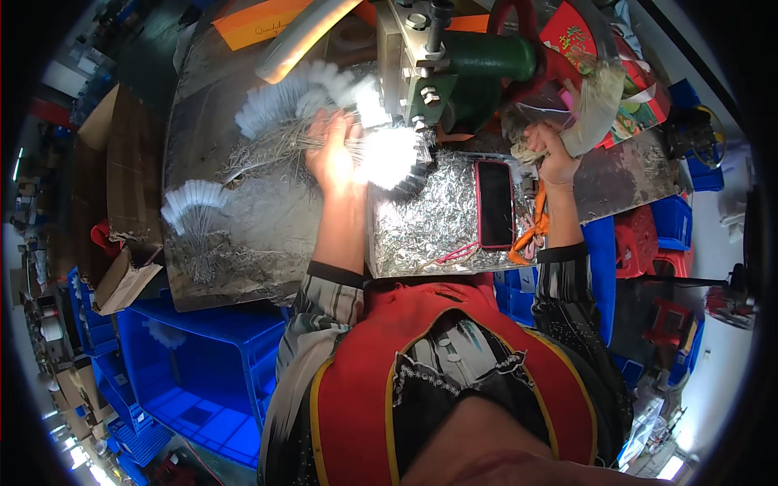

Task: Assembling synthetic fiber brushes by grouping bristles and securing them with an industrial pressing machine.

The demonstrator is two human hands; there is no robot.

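My left hand [331, 158] is closed round the thin wire stems of a bunch of small white-bristled wire brushes [391, 158]. Lamp glare washes out their heads, close below the green machine [478, 61], which looks like a hand press. On the right, my right hand [557, 158] is closed on a handle wrapped in pale material [598, 109]; its inner end is partly hidden by my fingers. A loose heap of similar white brushes [271, 105] lies just beyond my left hand. Another fanned bunch of brushes [194, 202] rests at the table's left side.
Between my arms sits a tray of silvery wire scraps [417, 223], with a red-edged phone [495, 202] on it. A lit lamp [304, 40] reaches over the metal table [267, 283]. Red printed packaging [640, 121] lies far right. A blue crate [190, 364] stands below left.
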